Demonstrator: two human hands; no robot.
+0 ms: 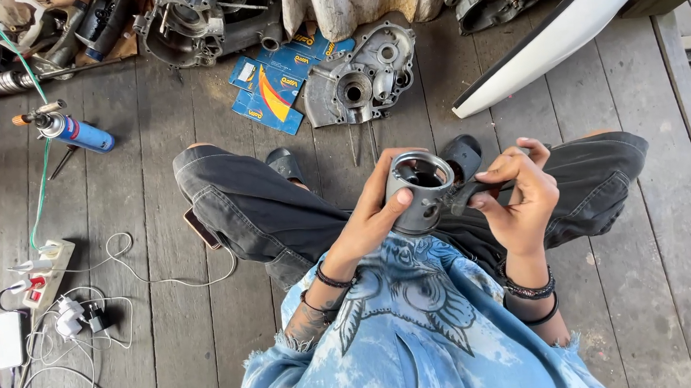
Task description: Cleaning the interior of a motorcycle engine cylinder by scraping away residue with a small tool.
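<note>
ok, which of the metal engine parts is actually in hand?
The small grey piston, gripped by the left hand; the engine cases lie on the floor.

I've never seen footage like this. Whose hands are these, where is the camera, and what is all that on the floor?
The camera sits on a person's head and looks down at their lap as they sit cross-legged on a wooden plank floor. Their left hand has its grip around a grey metal piston, open end up. The right hand presses a dark tool against its side. Ahead lie a grey engine casing, blue cardboard packets and a blue spray can. At far left is a power strip with white cables.
</note>
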